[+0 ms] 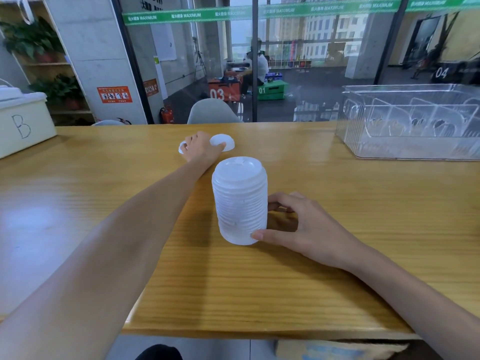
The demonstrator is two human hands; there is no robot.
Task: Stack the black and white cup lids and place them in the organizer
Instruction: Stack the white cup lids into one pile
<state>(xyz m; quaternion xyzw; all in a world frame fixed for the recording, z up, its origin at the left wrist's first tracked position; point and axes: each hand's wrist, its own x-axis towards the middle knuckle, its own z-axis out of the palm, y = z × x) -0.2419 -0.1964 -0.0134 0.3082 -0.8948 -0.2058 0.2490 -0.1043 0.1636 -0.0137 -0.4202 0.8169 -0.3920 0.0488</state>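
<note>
White lid stack (240, 201) upright, right hand (298, 224) gripping base; left hand (200, 149) grasping loose lid (182, 147).

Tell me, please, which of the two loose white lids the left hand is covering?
The left loose lid, mostly hidden under the left hand; the right loose lid lies exposed beside it.

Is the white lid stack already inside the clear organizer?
No, the lid stack stands on the table beside the right hand, while the organizer sits apart at the far right.
</note>
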